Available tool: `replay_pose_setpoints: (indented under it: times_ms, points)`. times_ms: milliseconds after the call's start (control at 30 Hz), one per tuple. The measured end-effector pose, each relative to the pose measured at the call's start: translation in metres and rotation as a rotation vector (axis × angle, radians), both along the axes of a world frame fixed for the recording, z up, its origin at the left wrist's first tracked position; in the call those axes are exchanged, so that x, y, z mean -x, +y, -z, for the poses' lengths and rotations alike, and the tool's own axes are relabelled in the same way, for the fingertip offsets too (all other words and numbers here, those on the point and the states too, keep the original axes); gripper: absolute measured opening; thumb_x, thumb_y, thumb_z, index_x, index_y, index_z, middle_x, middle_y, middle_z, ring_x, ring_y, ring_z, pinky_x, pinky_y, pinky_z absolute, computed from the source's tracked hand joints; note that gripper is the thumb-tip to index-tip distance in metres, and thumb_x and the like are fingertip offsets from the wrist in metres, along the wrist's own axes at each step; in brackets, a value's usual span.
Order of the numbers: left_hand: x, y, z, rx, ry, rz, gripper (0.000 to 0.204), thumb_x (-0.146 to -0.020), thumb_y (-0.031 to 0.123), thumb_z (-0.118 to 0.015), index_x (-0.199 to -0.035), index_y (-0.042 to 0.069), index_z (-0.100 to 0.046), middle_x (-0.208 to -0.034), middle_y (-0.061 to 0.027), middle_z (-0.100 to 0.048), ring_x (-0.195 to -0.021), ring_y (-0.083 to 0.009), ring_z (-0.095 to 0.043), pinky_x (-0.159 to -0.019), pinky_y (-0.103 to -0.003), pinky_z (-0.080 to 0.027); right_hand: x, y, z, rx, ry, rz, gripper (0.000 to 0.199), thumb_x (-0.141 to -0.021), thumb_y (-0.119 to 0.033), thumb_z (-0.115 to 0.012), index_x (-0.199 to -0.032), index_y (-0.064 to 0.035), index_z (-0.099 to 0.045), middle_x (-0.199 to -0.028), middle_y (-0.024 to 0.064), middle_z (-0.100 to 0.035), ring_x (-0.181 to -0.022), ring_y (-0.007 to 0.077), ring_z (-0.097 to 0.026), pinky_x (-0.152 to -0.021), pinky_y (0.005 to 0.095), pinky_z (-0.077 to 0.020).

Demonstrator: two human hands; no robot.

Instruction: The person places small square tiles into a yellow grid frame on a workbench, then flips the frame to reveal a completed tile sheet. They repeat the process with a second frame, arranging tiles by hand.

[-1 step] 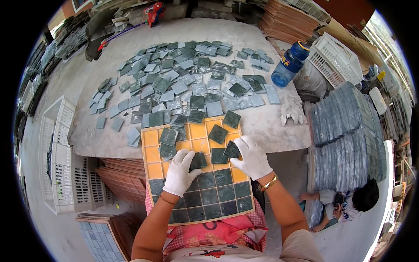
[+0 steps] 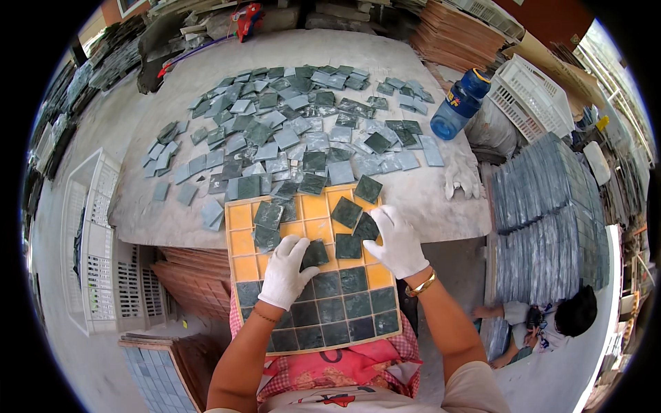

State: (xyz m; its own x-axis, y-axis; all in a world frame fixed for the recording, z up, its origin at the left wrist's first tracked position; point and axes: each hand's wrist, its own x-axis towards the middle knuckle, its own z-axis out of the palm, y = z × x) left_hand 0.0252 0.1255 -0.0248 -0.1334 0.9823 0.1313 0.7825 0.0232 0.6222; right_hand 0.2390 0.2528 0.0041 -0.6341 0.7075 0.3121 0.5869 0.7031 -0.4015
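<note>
A yellow tile frame (image 2: 240, 217) with a pale grid rests against the table edge, over my lap. Dark green square stone tiles (image 2: 330, 310) fill its nearer rows; several more lie loose and askew across its farther cells. My gloved left hand (image 2: 284, 275) is closed on a dark tile (image 2: 315, 254) between thumb and fingers, above the left-middle cells. At the right side, my gloved right hand (image 2: 399, 244) pinches another dark tile (image 2: 366, 226) by its edge. That tile is tilted next to a loose tile (image 2: 346, 213) and above one lying in a cell (image 2: 348, 246).
Grey-green tiles (image 2: 275, 124) are heaped over the table (image 2: 441, 213). A blue bottle (image 2: 458, 110) and a white glove (image 2: 461, 182) sit at the right. Stacked tile sheets (image 2: 537, 234) flank the table, with a child (image 2: 551, 323) beside them. White crates (image 2: 100, 255) stand left.
My right hand's tile has shifted slightly away from me and turned, coming closer to the loose tile beyond it. My left hand keeps its place with its tile.
</note>
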Motion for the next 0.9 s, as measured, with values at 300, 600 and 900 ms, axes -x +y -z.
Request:
replay_pose_setpoints:
  times_ms: [300,600,900]
  points:
    - [0.018,-0.023,-0.01,-0.132,-0.339,-0.17,0.054,-0.075,-0.003,-0.066,-0.126,0.002,-0.051,-0.115,-0.0144,-0.055,-0.074,-0.0193,-0.061,-0.068,-0.029,-0.051,0.053,0.009,-0.019,0.203,-0.013,-0.309,0.042,-0.078,-0.023,-0.069,-0.114,-0.007,-0.054,-0.114,0.0117,-0.056,-0.096,0.0285,-0.06,-0.081,0.0377,-0.0504]
    - [0.065,-0.043,-0.007,-0.224,-0.15,-0.527,0.031,-0.077,0.002,-0.067,-0.108,0.002,-0.061,-0.101,-0.0133,-0.061,-0.066,-0.0214,-0.062,-0.064,-0.031,-0.05,0.112,-0.012,-0.004,0.11,-0.058,-0.264,0.055,-0.072,-0.034,-0.075,-0.113,-0.0053,-0.054,-0.113,0.0111,-0.056,-0.097,0.0301,-0.06,-0.079,0.0375,-0.0515]
    - [0.029,0.001,-0.011,-0.074,0.159,-0.471,0.09,-0.063,0.037,-0.081,-0.133,0.001,-0.038,-0.113,-0.0167,-0.052,-0.101,-0.0344,-0.056,-0.081,-0.042,-0.049,0.16,0.008,-0.009,0.296,-0.002,-0.094,0.051,-0.069,-0.031,-0.074,-0.107,-0.001,-0.057,-0.099,0.0165,-0.056,-0.087,0.0298,-0.061,-0.072,0.0383,-0.0515]
